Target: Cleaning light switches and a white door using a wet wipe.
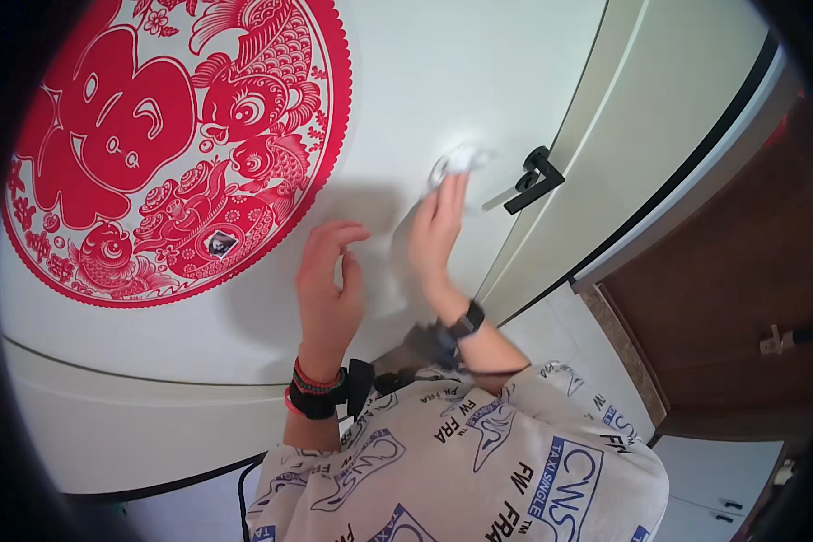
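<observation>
In front of me is a white door (406, 74). My right hand (437, 227) presses a white cloth or tissue (464, 161) flat against its surface, with the fingers straight over it. Both the hand and the cloth are blurred. Just right of them sits the black lever handle (534, 193), with a pale key-like piece (498, 200) beside it. My left hand (332, 278) is raised before the door, empty, its thumb and bent fingers apart. Whether it touches the door I cannot tell. Next to that hand is a round red paper-cut decoration (254, 108) with fish, stuck on the door.
A cream door frame (623, 108) runs along the right. Beyond it are a brown door (718, 271) with a metal handle (779, 339), pale floor tiles (549, 325) and a white cabinet (711, 467) at lower right. A black cable (242, 494) hangs at lower left.
</observation>
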Action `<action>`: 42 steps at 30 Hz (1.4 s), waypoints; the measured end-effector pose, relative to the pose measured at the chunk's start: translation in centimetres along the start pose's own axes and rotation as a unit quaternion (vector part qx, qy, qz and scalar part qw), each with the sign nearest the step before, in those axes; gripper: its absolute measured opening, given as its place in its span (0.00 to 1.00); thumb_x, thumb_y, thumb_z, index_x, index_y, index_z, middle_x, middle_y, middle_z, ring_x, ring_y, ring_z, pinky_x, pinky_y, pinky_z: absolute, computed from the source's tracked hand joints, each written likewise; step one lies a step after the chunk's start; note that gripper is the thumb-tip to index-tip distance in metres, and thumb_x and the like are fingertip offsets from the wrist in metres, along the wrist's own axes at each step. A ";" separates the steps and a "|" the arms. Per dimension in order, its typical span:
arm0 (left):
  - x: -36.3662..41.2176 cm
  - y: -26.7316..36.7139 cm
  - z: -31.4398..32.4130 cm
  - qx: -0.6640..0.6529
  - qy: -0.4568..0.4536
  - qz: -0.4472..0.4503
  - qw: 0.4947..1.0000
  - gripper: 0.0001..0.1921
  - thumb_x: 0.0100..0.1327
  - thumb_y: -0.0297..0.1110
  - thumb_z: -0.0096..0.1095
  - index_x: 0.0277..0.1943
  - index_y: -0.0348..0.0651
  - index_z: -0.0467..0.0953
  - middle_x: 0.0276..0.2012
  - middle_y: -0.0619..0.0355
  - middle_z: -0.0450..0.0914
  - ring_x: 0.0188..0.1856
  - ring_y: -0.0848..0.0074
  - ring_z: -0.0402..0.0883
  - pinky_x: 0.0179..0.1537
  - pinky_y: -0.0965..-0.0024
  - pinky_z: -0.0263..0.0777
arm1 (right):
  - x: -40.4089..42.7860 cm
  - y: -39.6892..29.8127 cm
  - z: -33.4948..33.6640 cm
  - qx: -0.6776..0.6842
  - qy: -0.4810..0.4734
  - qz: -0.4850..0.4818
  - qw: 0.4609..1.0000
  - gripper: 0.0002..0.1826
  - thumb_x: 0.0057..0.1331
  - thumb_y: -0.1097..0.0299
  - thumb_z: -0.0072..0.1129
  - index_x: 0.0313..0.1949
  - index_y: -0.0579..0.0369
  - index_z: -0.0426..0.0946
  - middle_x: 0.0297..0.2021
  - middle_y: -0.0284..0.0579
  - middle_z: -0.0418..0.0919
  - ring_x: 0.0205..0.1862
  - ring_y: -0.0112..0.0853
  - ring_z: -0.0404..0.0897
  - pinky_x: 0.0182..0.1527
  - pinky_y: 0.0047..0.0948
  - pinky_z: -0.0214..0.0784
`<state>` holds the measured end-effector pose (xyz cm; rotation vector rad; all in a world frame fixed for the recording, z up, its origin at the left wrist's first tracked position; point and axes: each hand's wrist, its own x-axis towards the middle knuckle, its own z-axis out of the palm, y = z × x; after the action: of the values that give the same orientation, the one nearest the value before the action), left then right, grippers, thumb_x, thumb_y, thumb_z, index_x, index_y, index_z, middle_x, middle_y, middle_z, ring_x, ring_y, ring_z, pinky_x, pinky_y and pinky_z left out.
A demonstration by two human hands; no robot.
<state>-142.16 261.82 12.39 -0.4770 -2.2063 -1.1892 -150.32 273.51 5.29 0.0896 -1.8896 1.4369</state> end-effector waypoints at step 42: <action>6.5 3.8 0.4 0.130 -0.103 0.254 0.953 0.30 0.55 0.29 0.59 0.62 0.38 0.63 0.63 0.47 0.61 0.66 0.56 0.57 0.64 0.56 0.51 | 7.3 -3.2 -2.4 0.026 -0.210 -0.236 0.948 0.25 0.68 0.66 0.38 0.63 0.62 0.53 0.67 0.58 0.45 0.69 0.55 0.39 0.66 0.57 0.27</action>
<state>-145.20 264.38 18.81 -1.0176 -2.1744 -0.5905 -152.82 277.05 12.36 0.8759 -1.9757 1.1914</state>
